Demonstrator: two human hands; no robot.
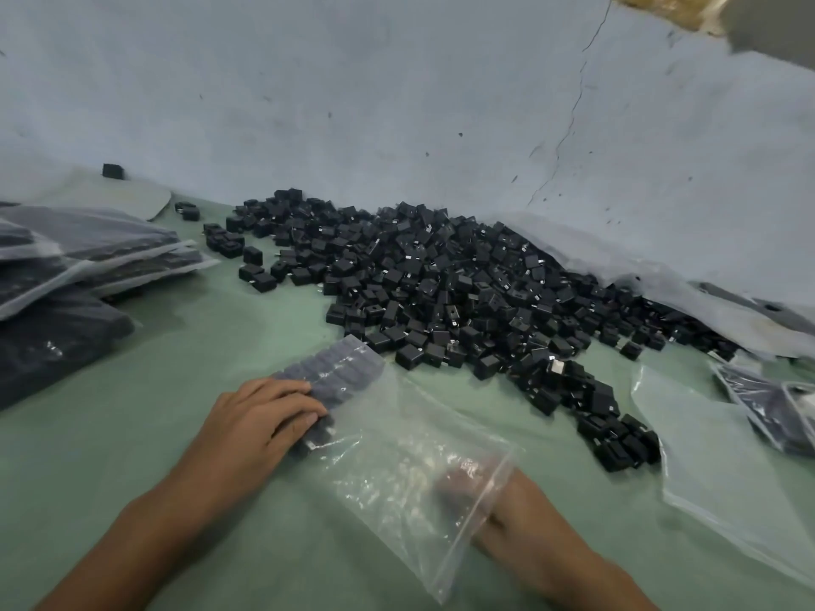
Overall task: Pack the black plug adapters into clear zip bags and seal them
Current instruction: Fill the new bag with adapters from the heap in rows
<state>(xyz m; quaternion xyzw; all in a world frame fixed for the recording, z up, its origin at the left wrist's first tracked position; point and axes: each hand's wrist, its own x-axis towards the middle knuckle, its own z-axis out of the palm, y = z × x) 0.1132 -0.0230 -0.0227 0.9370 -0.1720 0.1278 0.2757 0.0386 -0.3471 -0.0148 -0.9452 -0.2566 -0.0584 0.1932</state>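
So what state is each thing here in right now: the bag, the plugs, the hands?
Clear zip bag: open, part-filled.
Bagged adapters: in rows at the far end.
Loose adapter pile: unpacked.
Filled bags: stacked.
Left hand: presses the bagged adapters.
Right hand: inside the bag, blurred.

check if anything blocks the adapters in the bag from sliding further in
Nothing visible does. The row of adapters sits at the far end of the clear zip bag, under the left hand; the right hand is inside the bag's near end.
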